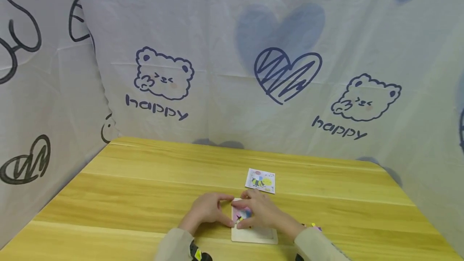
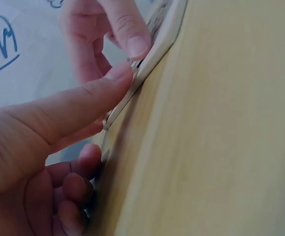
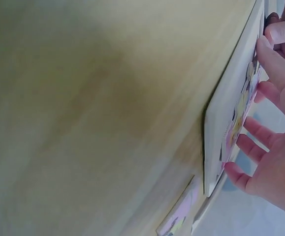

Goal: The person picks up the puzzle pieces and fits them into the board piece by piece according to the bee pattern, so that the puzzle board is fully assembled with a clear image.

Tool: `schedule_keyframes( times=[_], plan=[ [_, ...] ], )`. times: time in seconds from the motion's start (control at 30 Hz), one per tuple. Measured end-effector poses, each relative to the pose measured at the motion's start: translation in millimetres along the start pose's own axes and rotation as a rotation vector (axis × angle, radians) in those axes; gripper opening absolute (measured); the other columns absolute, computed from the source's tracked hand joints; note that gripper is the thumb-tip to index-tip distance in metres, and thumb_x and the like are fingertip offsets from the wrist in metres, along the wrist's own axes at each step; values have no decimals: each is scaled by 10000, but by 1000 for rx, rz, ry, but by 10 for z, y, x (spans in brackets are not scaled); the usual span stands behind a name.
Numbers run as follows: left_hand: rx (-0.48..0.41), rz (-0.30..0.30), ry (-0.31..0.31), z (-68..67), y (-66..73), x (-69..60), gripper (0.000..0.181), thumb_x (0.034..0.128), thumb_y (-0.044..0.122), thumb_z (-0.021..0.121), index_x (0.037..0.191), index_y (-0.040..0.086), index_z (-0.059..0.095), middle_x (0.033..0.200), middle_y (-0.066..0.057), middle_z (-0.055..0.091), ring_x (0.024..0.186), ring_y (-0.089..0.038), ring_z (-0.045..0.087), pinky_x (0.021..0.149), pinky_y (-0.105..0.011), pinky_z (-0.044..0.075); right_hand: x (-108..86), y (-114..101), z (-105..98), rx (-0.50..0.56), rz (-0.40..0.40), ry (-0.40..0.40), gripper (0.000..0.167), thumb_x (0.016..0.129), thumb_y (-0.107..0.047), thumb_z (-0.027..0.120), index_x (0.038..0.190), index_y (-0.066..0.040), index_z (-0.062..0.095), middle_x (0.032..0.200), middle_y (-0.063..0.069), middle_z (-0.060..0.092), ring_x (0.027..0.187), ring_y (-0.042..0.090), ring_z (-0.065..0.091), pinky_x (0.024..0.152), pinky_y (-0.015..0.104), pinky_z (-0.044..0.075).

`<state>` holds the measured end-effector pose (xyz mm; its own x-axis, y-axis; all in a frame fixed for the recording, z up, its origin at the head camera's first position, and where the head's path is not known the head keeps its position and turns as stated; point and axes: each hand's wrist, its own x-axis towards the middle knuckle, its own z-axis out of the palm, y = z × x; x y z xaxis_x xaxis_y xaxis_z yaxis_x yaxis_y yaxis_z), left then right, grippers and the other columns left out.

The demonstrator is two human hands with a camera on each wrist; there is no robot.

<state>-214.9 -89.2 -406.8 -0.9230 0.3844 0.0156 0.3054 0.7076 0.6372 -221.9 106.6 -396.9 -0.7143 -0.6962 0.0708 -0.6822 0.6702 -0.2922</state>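
Head view: left hand [image 1: 209,209], fingers wide, touches board [image 1: 251,235] at nine-o'clock edge; right hand [image 1: 262,211], fingers spread, overlaps it; tabletop [image 1: 119,212] stretches beyond.

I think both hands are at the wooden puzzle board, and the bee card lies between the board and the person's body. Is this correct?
Not quite: the bee card lies beyond the puzzle board, on the side away from the person, as the head view shows. Both hands, left and right, are indeed at the board.
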Motion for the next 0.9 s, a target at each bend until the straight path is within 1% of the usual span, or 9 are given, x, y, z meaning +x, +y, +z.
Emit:
schedule_keyframes(
  times=[0.1, 0.13, 0.27, 0.3, 0.4, 0.53, 0.73, 0.9],
  plan=[
    [61, 7, -8, 9, 34, 5, 722, 519, 419, 820, 1157, 156, 609, 705, 48, 526, 605, -90, 433, 546, -266, 363, 2, -3, 10, 12, 17, 10, 566, 698, -480, 687, 1169, -175, 613, 1073, -1, 480, 969, 158, 395, 733, 340, 295],
    [70, 7, -9, 12, 40, 6, 726, 514, 424, 820, 1156, 158, 609, 764, 35, 558, 642, -98, 451, 574, -282, 381, 4, -5, 13, 13, 19, 13, 565, 698, -491, 680, 1165, -179, 616, 1067, -4, 481, 964, 155, 395, 730, 336, 292],
    [82, -2, -9, 13, 59, -9, 734, 502, 420, 826, 1152, 156, 609, 871, 15, 589, 709, -125, 474, 646, -333, 404, 10, -20, 10, 20, 29, 15, 546, 703, -488, 680, 1151, -181, 625, 1040, -18, 484, 941, 144, 399, 727, 331, 288],
    [80, -4, -10, 13, 61, -12, 736, 502, 420, 827, 1152, 155, 608, 873, 15, 589, 709, -126, 474, 647, -335, 405, 12, -21, 9, 18, 32, 15, 543, 701, -487, 683, 1147, -182, 627, 1035, -21, 485, 938, 143, 402, 722, 328, 291],
    [74, -16, -15, 11, 66, -18, 733, 510, 417, 826, 1158, 156, 604, 808, 35, 558, 678, -122, 459, 620, -329, 396, 9, -19, -2, 26, 36, 16, 523, 698, -451, 702, 1136, -173, 633, 1033, -16, 489, 937, 151, 408, 726, 335, 296],
    [58, -38, -26, 5, 72, -22, 718, 526, 408, 825, 1164, 164, 601, 746, 57, 518, 642, -120, 440, 598, -322, 387, 3, -17, -10, 23, 23, 23, 503, 690, -409, 724, 1118, -157, 642, 1041, -1, 494, 949, 166, 420, 737, 341, 311],
    [43, -42, -32, 1, 82, -22, 703, 540, 391, 825, 1166, 165, 600, 699, 62, 491, 613, -115, 430, 564, -300, 375, 0, 0, -12, 37, -6, 25, 490, 685, -382, 736, 1100, -133, 652, 1027, -10, 498, 946, 157, 427, 755, 337, 327],
    [38, -46, -30, -8, 96, -25, 697, 541, 384, 826, 1164, 165, 602, 683, 60, 478, 605, -112, 428, 536, -284, 361, -10, 18, -29, 30, -48, 49, 475, 676, -355, 747, 1069, -103, 662, 1018, -1, 523, 954, 172, 447, 780, 354, 357]
  ],
)
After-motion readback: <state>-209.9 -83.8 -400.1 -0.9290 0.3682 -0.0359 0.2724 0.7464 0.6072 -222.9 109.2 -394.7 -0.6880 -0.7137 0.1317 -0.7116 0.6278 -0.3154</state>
